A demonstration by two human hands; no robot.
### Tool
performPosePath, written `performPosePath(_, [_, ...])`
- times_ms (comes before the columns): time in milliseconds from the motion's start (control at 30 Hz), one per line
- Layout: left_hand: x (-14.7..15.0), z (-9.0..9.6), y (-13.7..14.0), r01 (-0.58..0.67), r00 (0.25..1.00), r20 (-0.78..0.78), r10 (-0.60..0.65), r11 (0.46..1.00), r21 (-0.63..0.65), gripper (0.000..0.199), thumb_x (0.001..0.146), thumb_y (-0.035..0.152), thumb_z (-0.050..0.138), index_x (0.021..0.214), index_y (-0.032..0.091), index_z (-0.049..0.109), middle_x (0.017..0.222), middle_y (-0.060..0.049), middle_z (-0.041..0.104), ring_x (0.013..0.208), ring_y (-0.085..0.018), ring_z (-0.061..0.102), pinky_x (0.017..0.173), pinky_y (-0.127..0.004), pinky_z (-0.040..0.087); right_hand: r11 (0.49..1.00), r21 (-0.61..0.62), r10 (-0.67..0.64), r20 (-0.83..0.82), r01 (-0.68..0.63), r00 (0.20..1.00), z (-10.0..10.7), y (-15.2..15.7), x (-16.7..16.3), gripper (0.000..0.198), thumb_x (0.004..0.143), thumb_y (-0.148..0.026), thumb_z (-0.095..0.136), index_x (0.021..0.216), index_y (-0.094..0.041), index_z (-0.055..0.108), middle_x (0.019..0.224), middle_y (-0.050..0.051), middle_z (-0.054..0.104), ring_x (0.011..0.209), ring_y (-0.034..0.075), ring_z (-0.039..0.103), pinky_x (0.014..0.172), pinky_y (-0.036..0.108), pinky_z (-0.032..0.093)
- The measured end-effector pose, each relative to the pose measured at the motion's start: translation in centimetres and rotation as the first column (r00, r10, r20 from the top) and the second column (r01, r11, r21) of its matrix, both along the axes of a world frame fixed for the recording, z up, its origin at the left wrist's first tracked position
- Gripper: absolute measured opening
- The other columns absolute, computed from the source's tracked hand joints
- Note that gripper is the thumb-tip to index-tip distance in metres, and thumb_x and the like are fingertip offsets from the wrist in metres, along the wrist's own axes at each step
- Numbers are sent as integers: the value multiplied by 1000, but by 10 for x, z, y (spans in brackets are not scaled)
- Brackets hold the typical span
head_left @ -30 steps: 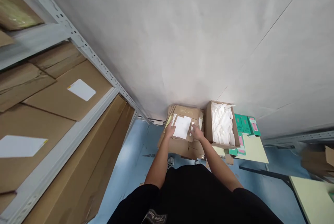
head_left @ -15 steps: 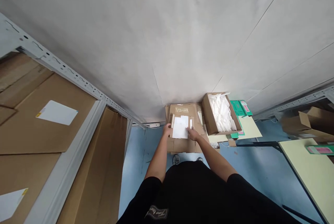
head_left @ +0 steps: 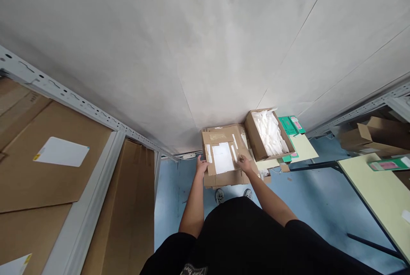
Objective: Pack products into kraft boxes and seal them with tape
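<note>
A flat piece of brown cardboard (head_left: 211,138) lies on top of a stack of flattened cardboard (head_left: 229,177) by my feet. On it rests a white sheet of paper (head_left: 223,158), with narrow white strips to either side. At the cardboard's left edge is my left hand (head_left: 201,166), thumb and forefinger apart. My right hand (head_left: 245,164) is right of the sheet, fingers curled together at the lower end of a white strip (head_left: 234,153). Whether the strip is between those fingers is too small to tell.
An open carton (head_left: 255,135) full of white wrapped items (head_left: 270,134) stands right of the stack, beside green boxes (head_left: 288,125). Shelving with large cartons (head_left: 60,138) rises on my left. A pale table (head_left: 368,185) and another open carton (head_left: 381,132) are at right.
My hands have moved further apart. The left fingers have spread at the cardboard's edge, and the right hand has shifted right, off the white sheet's edge. More white strips show beside the sheet.
</note>
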State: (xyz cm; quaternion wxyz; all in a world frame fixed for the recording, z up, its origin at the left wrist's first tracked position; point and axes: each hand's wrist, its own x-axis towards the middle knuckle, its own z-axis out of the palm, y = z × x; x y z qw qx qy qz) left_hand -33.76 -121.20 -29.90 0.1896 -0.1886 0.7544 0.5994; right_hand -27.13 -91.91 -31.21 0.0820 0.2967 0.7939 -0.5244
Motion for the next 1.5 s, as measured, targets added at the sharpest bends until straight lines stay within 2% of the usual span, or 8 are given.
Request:
performPosePath(100, [2, 21, -4, -39, 989, 150, -8, 950, 310, 84, 60, 10, 78, 141, 23, 60, 108, -8, 71, 89, -20, 71, 79, -32, 57, 996, -81, -46, -17, 45, 999, 0, -1, 2, 71, 68, -36, 74, 137, -20, 65, 128, 14, 75, 129, 38, 65, 116, 55, 46])
performPosePath(333, [-16, 85, 0, 195, 977, -67, -201, 732, 653, 88, 69, 21, 87, 150, 26, 55, 132, -10, 69, 110, -21, 69, 94, -32, 55, 909, -416, -73, -84, 31, 994, 29, 6, 4, 98, 71, -48, 84, 159, -32, 44, 155, 14, 58, 139, 33, 57, 114, 54, 46])
performPosePath(567, [-41, 152, 53, 456, 888, -299, -350, 578, 677, 93, 72, 29, 91, 156, 23, 51, 134, -12, 69, 117, -25, 67, 98, -33, 54, 805, -593, -183, -258, -5, 949, 99, 46, -8, 85, 72, -43, 82, 152, -37, 51, 135, 4, 72, 124, 29, 66, 102, 43, 53])
performPosePath(767, [-46, 186, 114, 531, 848, -337, -410, 659, 533, 103, 74, 32, 90, 163, 28, 39, 125, -10, 71, 94, -17, 70, 79, -25, 54, 816, -573, -322, -344, 74, 882, 150, 145, 25, 76, 60, -37, 86, 131, -30, 60, 104, 1, 79, 97, 27, 72, 82, 36, 55])
performPosePath(900, [-32, 201, 184, 597, 802, -322, -503, 654, 464, 101, 76, 28, 86, 165, 30, 36, 127, -9, 70, 95, -17, 69, 77, -25, 54, 807, -579, -373, -346, 117, 861, 181, 219, 83, 73, 59, -31, 89, 126, -31, 59, 100, -1, 77, 87, 22, 71, 73, 30, 52])
performPosePath(1067, [7, 213, 294, 694, 704, -267, -659, 556, 457, 98, 75, 19, 79, 163, 32, 39, 131, -9, 68, 95, -14, 69, 78, -24, 53, 803, -575, -427, -371, 157, 825, 206, 302, 181, 67, 63, -30, 88, 124, -32, 60, 102, 0, 75, 88, 21, 70, 73, 29, 53])
performPosePath(1267, [68, 215, 436, 786, 571, -258, -779, 430, 444, 94, 70, 15, 80, 157, 33, 50, 118, -4, 67, 91, -12, 68, 82, -26, 57, 794, -522, -546, -391, 311, 741, 207, 395, 307, 71, 63, -35, 89, 128, -32, 58, 92, -2, 70, 86, 21, 68, 75, 31, 52])
performPosePath(1500, [149, 210, 596, 869, 365, -249, -897, 232, 437, 86, 67, 16, 84, 149, 26, 59, 127, -10, 66, 92, -15, 69, 76, -25, 58, 668, -571, -725, -351, 478, 593, 205, 462, 451, 74, 63, -30, 88, 131, -34, 58, 98, -1, 70, 88, 20, 69, 74, 30, 52])
